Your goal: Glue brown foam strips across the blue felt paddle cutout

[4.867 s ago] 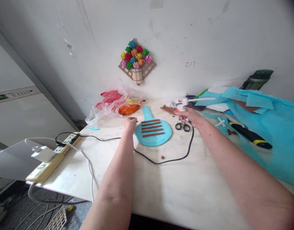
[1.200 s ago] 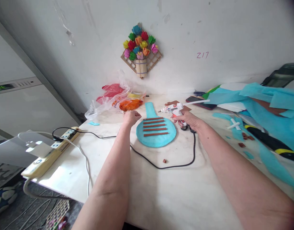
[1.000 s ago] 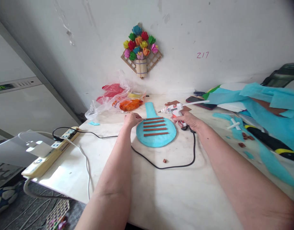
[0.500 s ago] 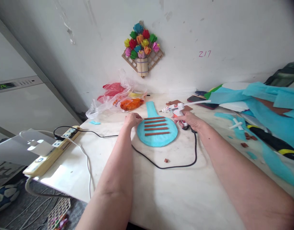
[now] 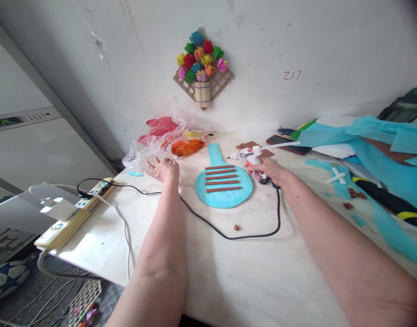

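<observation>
We see left hand [image 5: 163, 171] splayed, holding nothing visible, near bag [image 5: 140, 152]; right hand [image 5: 267, 170] wrapped round glue gun [image 5: 254, 156]; blue paddle [image 5: 225, 200] lies flat on table [image 5: 249, 272] between hands, brown strips [image 5: 222, 182] across it.

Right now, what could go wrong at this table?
The black cord crosses beneath the left forearm; a snag might tug the glue gun that it seems to feed, in the right hand. The gun's nozzle sits close to the blue piece, where stray glue might drip.
</observation>
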Demonstrator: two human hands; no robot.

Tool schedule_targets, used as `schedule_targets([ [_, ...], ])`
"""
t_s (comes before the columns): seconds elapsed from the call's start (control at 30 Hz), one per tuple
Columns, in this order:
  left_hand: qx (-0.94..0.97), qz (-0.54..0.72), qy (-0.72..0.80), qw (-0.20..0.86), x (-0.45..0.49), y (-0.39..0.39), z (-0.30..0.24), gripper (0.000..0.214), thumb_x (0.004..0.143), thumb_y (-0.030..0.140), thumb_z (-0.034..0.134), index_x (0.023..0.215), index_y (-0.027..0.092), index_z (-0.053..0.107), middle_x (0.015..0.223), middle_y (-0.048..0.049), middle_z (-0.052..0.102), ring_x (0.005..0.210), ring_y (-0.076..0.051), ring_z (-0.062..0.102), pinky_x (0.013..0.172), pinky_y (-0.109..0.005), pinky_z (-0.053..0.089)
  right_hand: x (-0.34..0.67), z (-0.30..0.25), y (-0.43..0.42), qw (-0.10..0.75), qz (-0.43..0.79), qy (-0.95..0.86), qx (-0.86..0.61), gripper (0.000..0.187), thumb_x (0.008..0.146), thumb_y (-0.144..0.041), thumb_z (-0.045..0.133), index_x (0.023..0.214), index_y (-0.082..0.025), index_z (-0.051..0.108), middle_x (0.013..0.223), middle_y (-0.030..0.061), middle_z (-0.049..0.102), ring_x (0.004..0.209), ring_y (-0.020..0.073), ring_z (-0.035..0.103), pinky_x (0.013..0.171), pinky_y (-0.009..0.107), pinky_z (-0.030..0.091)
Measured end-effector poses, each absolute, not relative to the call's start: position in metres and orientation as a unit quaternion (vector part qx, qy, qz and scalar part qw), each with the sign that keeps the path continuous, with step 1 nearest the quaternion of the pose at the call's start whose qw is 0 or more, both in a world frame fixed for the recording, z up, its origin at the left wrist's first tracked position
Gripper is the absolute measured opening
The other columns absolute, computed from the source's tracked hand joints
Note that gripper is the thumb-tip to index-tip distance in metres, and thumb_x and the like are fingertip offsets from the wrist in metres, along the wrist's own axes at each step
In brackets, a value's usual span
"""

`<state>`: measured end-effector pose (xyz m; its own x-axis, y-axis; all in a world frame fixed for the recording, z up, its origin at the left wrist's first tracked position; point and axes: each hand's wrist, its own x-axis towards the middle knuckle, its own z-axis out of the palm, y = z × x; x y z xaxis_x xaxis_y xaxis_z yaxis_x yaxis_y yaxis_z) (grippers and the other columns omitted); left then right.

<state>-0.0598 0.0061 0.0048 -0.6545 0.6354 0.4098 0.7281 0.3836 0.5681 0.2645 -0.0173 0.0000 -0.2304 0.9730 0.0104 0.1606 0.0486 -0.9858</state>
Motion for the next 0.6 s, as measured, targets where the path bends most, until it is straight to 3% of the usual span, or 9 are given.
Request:
schedule_targets([
  [0.1, -0.409, -0.381, -0.829, 0.008, -0.058, 0.006, 0.007, 0.029, 0.074, 0.038, 0.048, 0.084, 0.019, 0.067, 0.113, -0.015, 0.058, 0.125, -0.036, 0.026, 0.098, -0.057, 0.013, 0.264, 0.001, -0.019, 0.406, 0.502, -0.603, -0.469, 0.02, 0.062, -0.024, 0.067, 0.077, -0.013, 0.059, 0.058, 0.0014, 0.06, 0.035, 0.0066, 0.043, 0.032, 0.019, 0.031],
  [0.17, -0.437, -0.371, -0.819, -0.016, -0.057, 0.008, 0.008, 0.031, 0.066, 0.032, 0.058, 0.094, 0.02, 0.065, 0.125, -0.0128, 0.05, 0.126, -0.035, 0.024, 0.099, -0.054, 0.015, 0.263, 0.001, -0.019, 0.406, 0.501, -0.605, -0.467, 0.02, 0.063, -0.024, 0.066, 0.077, -0.013, 0.059, 0.057, 0.0012, 0.059, 0.035, 0.0065, 0.043, 0.032, 0.019, 0.03],
  [0.23, -0.468, -0.373, -0.8, -0.043, -0.058, 0.01, 0.01, 0.049, 0.06, 0.026, 0.064, 0.108, 0.024, 0.059, 0.135, -0.0086, 0.04, 0.128, -0.035, 0.021, 0.099, -0.051, 0.019, 0.263, 0.0, -0.018, 0.405, 0.499, -0.608, -0.467, 0.02, 0.063, -0.024, 0.066, 0.078, -0.013, 0.059, 0.058, 0.0013, 0.06, 0.035, 0.0064, 0.043, 0.032, 0.019, 0.031],
  [0.27, -0.479, -0.38, -0.789, -0.06, -0.06, 0.011, 0.011, 0.051, 0.06, 0.026, 0.064, 0.111, 0.025, 0.058, 0.133, -0.0078, 0.042, 0.127, -0.033, 0.025, 0.098, -0.048, 0.023, 0.264, 0.0, -0.017, 0.403, 0.498, -0.608, -0.469, 0.021, 0.063, -0.025, 0.066, 0.078, -0.013, 0.059, 0.058, 0.0013, 0.06, 0.035, 0.0063, 0.043, 0.032, 0.019, 0.031],
  [0.37, -0.48, -0.407, -0.77, -0.1, -0.066, 0.014, 0.016, 0.032, 0.068, 0.037, 0.057, 0.095, 0.022, 0.065, 0.098, -0.0073, 0.065, 0.106, -0.027, 0.051, 0.085, -0.036, 0.039, 0.264, -0.002, -0.017, 0.4, 0.495, -0.606, -0.477, 0.023, 0.062, -0.027, 0.067, 0.079, -0.014, 0.058, 0.059, 0.001, 0.06, 0.036, 0.006, 0.043, 0.033, 0.019, 0.032],
  [0.47, -0.474, -0.424, -0.756, -0.154, -0.067, 0.01, 0.021, 0.028, 0.066, 0.043, 0.058, 0.07, 0.016, 0.065, 0.064, -0.0047, 0.065, 0.073, -0.02, 0.062, 0.065, -0.027, 0.045, 0.264, -0.002, -0.017, 0.401, 0.496, -0.602, -0.48, 0.023, 0.062, -0.027, 0.067, 0.079, -0.014, 0.058, 0.059, 0.0005, 0.06, 0.036, 0.0058, 0.042, 0.033, 0.019, 0.033],
  [0.6, -0.467, -0.4, -0.659, -0.433, -0.055, 0.0, 0.02, 0.02, 0.072, 0.031, 0.056, 0.063, 0.013, 0.058, 0.061, -0.0071, 0.065, 0.056, -0.015, 0.062, 0.056, -0.024, 0.047, 0.263, -0.001, -0.017, 0.397, 0.506, -0.6, -0.477, 0.021, 0.061, -0.025, 0.067, 0.077, -0.015, 0.058, 0.057, -0.0003, 0.06, 0.036, 0.0061, 0.043, 0.033, 0.019, 0.031],
])
